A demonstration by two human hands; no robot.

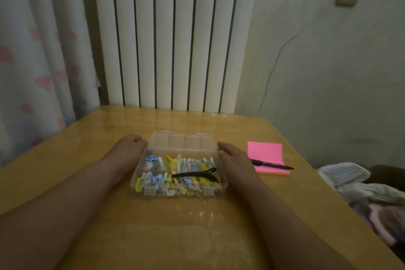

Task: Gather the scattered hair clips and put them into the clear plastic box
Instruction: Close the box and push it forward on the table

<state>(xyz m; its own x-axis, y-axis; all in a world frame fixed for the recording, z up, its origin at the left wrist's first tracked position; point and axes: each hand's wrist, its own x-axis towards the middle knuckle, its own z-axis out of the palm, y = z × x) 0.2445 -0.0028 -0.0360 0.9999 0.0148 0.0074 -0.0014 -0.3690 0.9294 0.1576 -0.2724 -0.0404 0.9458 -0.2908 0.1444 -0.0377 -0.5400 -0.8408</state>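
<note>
Both hands frame the clear plastic box (178, 173): the left hand (129, 149) sits at its far left corner with fingers curled into a loose fist, and the right hand (232, 158) lies flat against its right wall, fingers straight and together. Neither holds a clip. Whether either hand is pressing the box or only touching it cannot be told.

The box rests mid-tabletop with its lid (182, 141) lying open on the far side. Inside is a jumble of small pastel hair clips (173, 171), with a long black clip (194, 174) lying across the top. No loose clips show on the tabletop (175, 226), so the gathering looks done or nearly so.

The likely trouble lies in the black clip: it rides high on the pile, and a lid brought down over it may fail to latch or may pop clips out. A squeeze on the thin walls could also skid the box on the glossy surface.

That tabletop is pale wood under a shiny, reflective covering. To the right lie a pink sticky-note pad (266, 155) and a black pen (271, 164) across it. Beyond stand a white radiator (173, 35), a heart-print curtain (41, 50) at left and a plain wall (328, 72) at right.
</note>
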